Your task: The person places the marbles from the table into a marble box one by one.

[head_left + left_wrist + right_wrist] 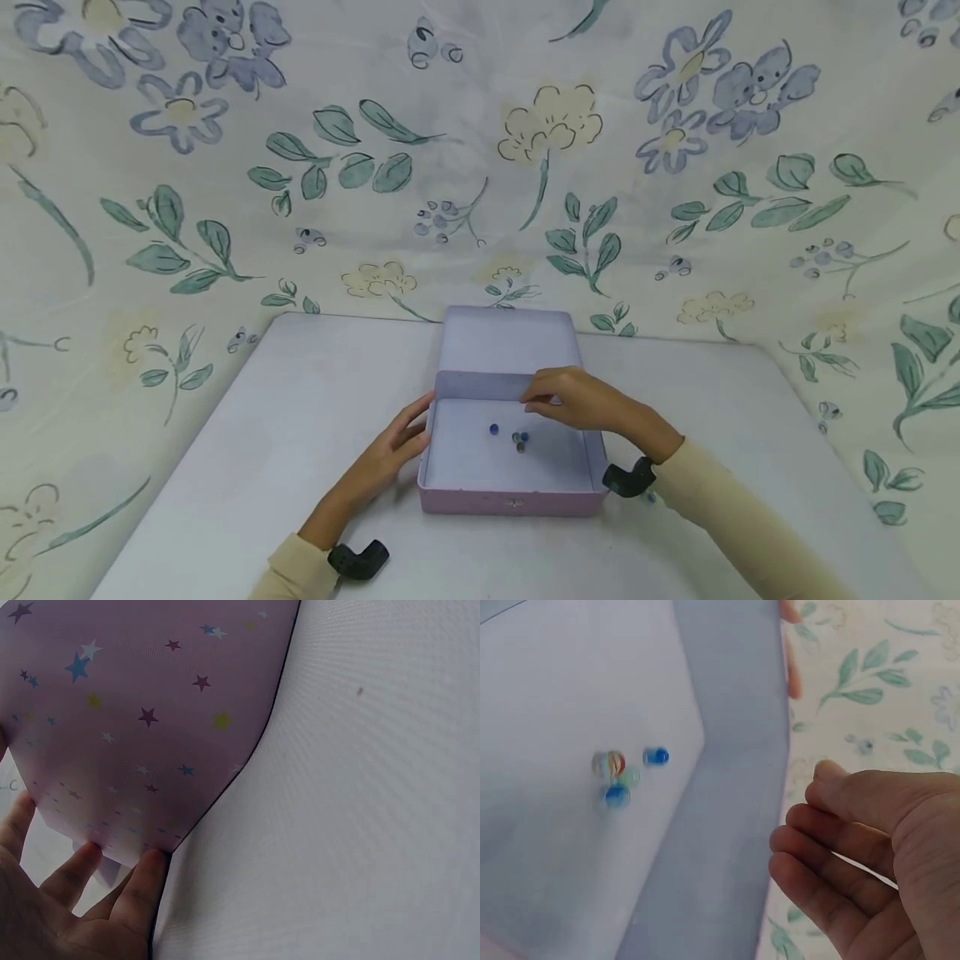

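A pink metal box (pixel 513 502) with its lid (pixel 506 337) swung back stands on the white table. Several glass marbles (pixel 521 447) lie on its pale floor, some clustered; a blue marble (pixel 494 429) sits slightly apart. In the left wrist view the star-patterned outer wall (pixel 150 716) fills the upper left. My left hand (pixel 390 454) touches the box's left side with extended fingers. Above the right back part of the box hovers my right hand (pixel 573 398). In the right wrist view its loosely bent fingers (pixel 817 881) show nothing between them and the thumb.
The white table (pixel 330 375) runs out to both sides of the box. A small marble (pixel 651 497) lies on it near the right wrist, partly hidden. Behind hangs a floral cloth (pixel 465 275). Each wrist wears a black camera mount (pixel 360 561).
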Demonstrator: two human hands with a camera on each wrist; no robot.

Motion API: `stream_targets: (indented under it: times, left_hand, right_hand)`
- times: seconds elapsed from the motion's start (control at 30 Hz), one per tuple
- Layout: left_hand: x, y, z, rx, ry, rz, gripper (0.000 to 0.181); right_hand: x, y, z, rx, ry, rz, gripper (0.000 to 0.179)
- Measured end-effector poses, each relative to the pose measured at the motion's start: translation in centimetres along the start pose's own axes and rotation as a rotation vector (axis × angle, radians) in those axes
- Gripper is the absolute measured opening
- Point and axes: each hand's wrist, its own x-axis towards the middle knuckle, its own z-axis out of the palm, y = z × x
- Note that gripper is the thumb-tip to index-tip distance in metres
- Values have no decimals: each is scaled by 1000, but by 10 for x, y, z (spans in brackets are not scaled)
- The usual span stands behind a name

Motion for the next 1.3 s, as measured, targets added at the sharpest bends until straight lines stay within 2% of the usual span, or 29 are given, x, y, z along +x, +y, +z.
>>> stream_targets:
  times: [0.23, 0.63, 1.0, 1.13, 1.3]
  left_hand:
    - [1, 1, 1, -7, -5, 2, 61]
    - [1, 2, 1, 2, -10, 5, 61]
    - [3, 2, 1, 13, -10, 11, 60]
    - [3, 2, 0, 15, -10, 20, 60]
    - [1, 3, 1, -7, -8, 2, 61]
  right_hand:
    - [-38, 5, -20, -10, 46, 59, 14]
    - [-101, 26, -28, 39, 144, 201, 18]
    - [-147, 45, -8, 83, 175, 328, 18]
    - [-159, 52, 2, 102, 174, 352, 18]
    - [-169, 59, 14, 121, 172, 355, 19]
